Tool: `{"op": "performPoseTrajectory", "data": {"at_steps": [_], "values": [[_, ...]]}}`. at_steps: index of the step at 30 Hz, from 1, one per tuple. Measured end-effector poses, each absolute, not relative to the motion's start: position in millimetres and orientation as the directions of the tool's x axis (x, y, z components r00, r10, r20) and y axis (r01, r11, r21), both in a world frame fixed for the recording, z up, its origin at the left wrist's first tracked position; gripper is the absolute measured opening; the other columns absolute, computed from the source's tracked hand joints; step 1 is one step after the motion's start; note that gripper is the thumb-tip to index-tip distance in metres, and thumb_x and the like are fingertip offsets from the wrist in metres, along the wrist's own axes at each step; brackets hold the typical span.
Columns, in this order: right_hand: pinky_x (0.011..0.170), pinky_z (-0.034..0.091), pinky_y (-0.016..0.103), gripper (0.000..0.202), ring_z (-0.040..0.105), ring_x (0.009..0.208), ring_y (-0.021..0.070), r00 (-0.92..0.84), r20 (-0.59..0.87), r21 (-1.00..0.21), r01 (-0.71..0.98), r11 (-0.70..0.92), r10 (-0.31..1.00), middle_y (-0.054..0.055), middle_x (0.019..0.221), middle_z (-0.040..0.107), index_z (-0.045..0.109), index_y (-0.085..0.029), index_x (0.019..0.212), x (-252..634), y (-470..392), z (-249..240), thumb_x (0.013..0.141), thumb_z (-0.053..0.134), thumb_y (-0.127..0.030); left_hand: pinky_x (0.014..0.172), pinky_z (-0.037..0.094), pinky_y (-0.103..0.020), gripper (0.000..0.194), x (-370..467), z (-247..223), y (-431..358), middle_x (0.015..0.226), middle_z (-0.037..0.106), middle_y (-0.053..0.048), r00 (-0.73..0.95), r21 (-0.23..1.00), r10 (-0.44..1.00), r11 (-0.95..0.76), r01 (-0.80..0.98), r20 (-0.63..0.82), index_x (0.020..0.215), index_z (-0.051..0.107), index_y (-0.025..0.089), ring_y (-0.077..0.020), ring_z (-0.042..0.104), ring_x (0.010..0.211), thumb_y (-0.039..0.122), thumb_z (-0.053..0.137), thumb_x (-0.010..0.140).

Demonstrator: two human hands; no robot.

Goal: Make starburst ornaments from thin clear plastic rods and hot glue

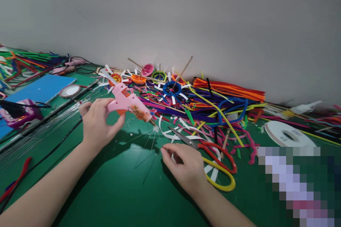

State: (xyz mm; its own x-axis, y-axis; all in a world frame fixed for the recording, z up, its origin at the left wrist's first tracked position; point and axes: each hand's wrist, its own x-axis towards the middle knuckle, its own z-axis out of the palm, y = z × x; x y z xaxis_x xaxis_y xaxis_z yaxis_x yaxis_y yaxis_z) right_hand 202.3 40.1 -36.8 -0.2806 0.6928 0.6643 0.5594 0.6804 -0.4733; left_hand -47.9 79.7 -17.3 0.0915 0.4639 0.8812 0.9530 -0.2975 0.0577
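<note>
My left hand (97, 122) is wrapped round the handle of a pink hot glue gun (125, 101), which has brown scorched stains near the front. The gun's nozzle points down and right. At its tip sits a small clear blob (155, 129), with several thin wire-like strands fanning out below it. My right hand (183, 165) is just below and right of the nozzle, thumb and fingers pinched together. Whatever is between those fingertips is too fine to make out. Scissors (190, 142) with one red and one yellow handle loop lie just beyond and beside my right hand.
Bundled pipe cleaners (231, 90) and loose scraps lie along the wall. Small woven bowls (172, 88) with white strips stand among them. A white ribbon spool (289, 135) lies right, near a pixelated area. Left are a blue board (39, 87), a tape roll (69, 91) and a black cord (57, 145).
</note>
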Motion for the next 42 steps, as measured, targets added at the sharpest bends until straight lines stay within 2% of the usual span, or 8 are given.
{"op": "performPoseTrajectory", "data": {"at_steps": [8, 15, 28, 38, 42], "values": [[0.049, 0.040, 0.021, 0.014, 0.052, 0.045, 0.0077, -0.300, 0.635, -0.498, 0.546, 0.674, 0.712, -0.002, 0.058, 0.064, 0.063, -0.017, 0.070, 201.7, 39.5, -33.5, 0.082, 0.058, -0.014, 0.077, 0.030, -0.035, 0.035, -49.4, -17.3, 79.5, 0.085, 0.063, -0.004, 0.092, 0.059, 0.468, -0.298, 0.953, 0.879, 0.106, 0.050, 0.018, -0.0213, 0.061, 0.076, 0.031, 0.060, 0.076], [0.049, 0.041, 0.021, 0.015, 0.054, 0.045, 0.0081, -0.295, 0.641, -0.489, 0.555, 0.673, 0.709, -0.003, 0.057, 0.064, 0.063, -0.018, 0.069, 201.8, 39.4, -34.8, 0.083, 0.057, -0.016, 0.075, 0.031, -0.035, 0.035, -50.2, -17.3, 79.6, 0.081, 0.062, -0.002, 0.083, 0.065, 0.469, -0.291, 0.955, 0.879, 0.107, 0.049, 0.020, -0.0200, 0.060, 0.073, 0.032, 0.060, 0.076], [0.047, 0.040, 0.021, 0.017, 0.053, 0.045, 0.0085, -0.309, 0.618, -0.503, 0.551, 0.666, 0.723, -0.002, 0.055, 0.062, 0.063, -0.018, 0.069, 200.8, 38.8, -34.3, 0.084, 0.055, -0.015, 0.077, 0.031, -0.036, 0.036, -50.0, -16.3, 78.0, 0.081, 0.061, -0.002, 0.069, 0.082, 0.483, -0.284, 0.955, 0.873, 0.107, 0.048, 0.021, -0.0214, 0.061, 0.075, 0.029, 0.061, 0.075], [0.047, 0.041, 0.020, 0.017, 0.055, 0.046, 0.0087, -0.317, 0.606, -0.513, 0.545, 0.663, 0.730, -0.002, 0.056, 0.064, 0.063, -0.018, 0.070, 201.9, 38.8, -34.1, 0.085, 0.054, -0.016, 0.076, 0.032, -0.035, 0.034, -50.2, -14.8, 77.2, 0.077, 0.058, -0.001, -0.033, 0.177, 0.502, -0.243, 0.954, 0.864, 0.106, 0.048, 0.021, -0.0185, 0.052, 0.067, 0.031, 0.060, 0.076], [0.047, 0.042, 0.021, 0.017, 0.055, 0.047, 0.0089, -0.313, 0.610, -0.519, 0.536, 0.666, 0.728, -0.002, 0.057, 0.064, 0.063, -0.019, 0.070, 201.6, 38.9, -34.4, 0.084, 0.054, -0.016, 0.076, 0.031, -0.036, 0.035, -49.0, -14.5, 76.5, 0.081, 0.060, -0.003, 0.001, 0.154, 0.486, -0.279, 0.948, 0.874, 0.107, 0.047, 0.022, -0.0210, 0.057, 0.074, 0.030, 0.060, 0.075]]}}
